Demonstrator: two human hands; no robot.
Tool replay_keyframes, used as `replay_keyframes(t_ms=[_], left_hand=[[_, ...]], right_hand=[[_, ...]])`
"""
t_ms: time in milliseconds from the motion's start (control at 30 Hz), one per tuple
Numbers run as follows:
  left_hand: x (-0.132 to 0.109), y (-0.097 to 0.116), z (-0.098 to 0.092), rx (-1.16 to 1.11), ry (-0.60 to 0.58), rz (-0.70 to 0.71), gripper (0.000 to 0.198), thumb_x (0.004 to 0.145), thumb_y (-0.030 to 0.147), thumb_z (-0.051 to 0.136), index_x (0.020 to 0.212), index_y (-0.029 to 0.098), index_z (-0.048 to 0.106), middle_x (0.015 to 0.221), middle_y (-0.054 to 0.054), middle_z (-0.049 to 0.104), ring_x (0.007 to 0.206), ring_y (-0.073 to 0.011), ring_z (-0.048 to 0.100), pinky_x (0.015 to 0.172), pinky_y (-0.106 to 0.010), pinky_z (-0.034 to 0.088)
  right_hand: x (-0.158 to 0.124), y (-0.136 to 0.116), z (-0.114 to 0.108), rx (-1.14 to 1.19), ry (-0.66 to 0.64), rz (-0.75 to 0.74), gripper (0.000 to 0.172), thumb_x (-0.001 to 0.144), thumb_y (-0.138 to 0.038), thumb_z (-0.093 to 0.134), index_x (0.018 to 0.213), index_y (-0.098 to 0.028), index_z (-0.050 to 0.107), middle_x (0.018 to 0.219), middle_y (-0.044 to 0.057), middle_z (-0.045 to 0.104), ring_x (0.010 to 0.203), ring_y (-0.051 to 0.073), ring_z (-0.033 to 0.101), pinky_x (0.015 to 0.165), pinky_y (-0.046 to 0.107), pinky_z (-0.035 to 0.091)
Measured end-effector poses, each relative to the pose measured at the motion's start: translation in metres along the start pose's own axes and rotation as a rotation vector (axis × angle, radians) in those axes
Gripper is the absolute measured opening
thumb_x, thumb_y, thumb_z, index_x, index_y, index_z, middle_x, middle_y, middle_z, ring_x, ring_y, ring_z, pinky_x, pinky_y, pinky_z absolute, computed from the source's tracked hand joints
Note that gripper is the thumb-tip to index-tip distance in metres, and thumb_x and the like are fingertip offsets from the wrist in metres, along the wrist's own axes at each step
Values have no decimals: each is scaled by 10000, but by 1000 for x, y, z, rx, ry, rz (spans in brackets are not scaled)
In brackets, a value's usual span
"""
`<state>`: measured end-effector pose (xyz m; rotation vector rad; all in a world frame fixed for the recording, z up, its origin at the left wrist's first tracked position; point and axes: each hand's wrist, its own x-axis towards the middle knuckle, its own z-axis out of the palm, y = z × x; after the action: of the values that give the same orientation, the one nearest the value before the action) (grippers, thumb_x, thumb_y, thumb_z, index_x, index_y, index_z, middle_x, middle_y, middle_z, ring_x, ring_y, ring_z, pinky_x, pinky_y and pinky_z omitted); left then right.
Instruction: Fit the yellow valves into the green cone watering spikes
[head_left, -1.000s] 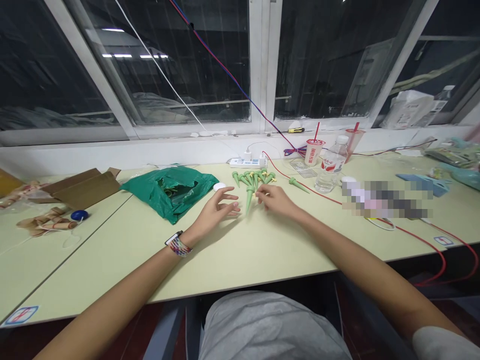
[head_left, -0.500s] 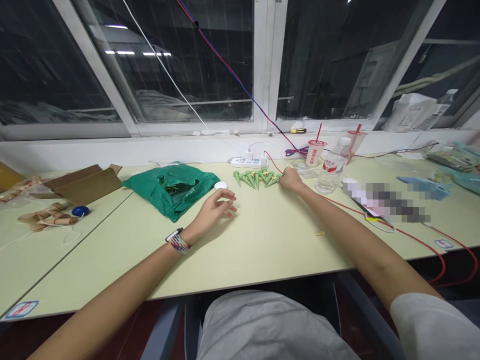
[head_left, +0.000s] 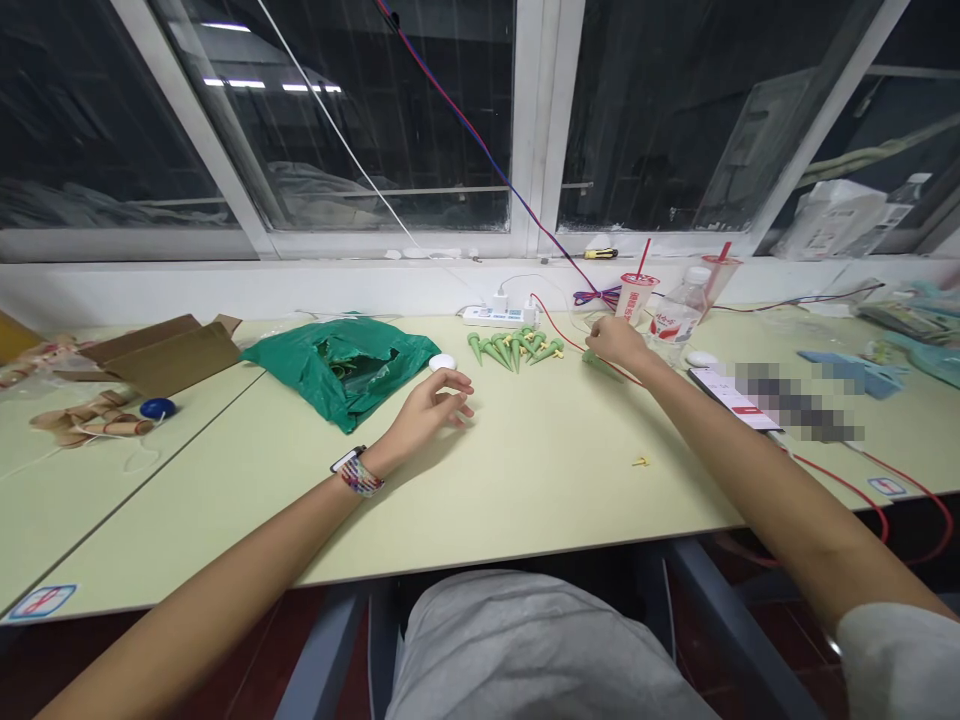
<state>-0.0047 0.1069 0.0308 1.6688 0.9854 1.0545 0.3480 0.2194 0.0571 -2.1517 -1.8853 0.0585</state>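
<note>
Right hand: the right hand (head_left: 616, 342) is reaching over a green plastic spike (head_left: 600, 364), its fingers (head_left: 592, 340) pinching narrow; whether they are gripping cannot be told.
Left hand: the left hand (head_left: 427, 412) is resting above the pale table (head_left: 525, 480), fingers loosely curved, holding nothing, near a white disc (head_left: 442, 362).
Other spikes: a cluster of green spikes (head_left: 514, 350) is lying between the hands, below a power strip (head_left: 495, 317).
Beside left hand: a green plastic bag (head_left: 341, 372) is lying on the table.
</note>
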Motion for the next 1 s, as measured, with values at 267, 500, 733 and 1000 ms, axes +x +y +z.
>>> replay_keyframes(t_ms=[267,500,733,1000], left_hand=[[8,4,-16,-280,99,-27,354,890,457,699,1094,177,627,1122,-89,671,785,-174,708,663,-311,600],[16,1,-37,-244,225,22,383,823,446,762,1087,187,660,990,-56,693,722,-162,681,630,-295,583],[15,-3,-36,34,72,88,485,824,492,812,1204,198,743,1082,-95,715,929,-221,689,768,-316,607],[27,-18,-55,-301,243,49,438,742,393,907,1105,182,781,992,-57,726,905,-162,670,813,-250,547]], right_hand=[[-19,24,16,-110,-44,-69,389,860,-236,683,1242,-179,723,1264,185,715,1150,329,669,842,359,490],[-28,-9,30,54,-33,-201,360,902,-312,688,1242,-193,705,1143,128,770,1031,262,718,800,301,501],[-85,-137,63,1014,-308,-546,331,754,-331,821,1000,-210,636,867,12,762,621,148,666,576,258,508],[-92,-217,82,1347,-157,-370,301,755,-409,804,846,-219,589,806,-24,682,655,134,628,600,254,521]])
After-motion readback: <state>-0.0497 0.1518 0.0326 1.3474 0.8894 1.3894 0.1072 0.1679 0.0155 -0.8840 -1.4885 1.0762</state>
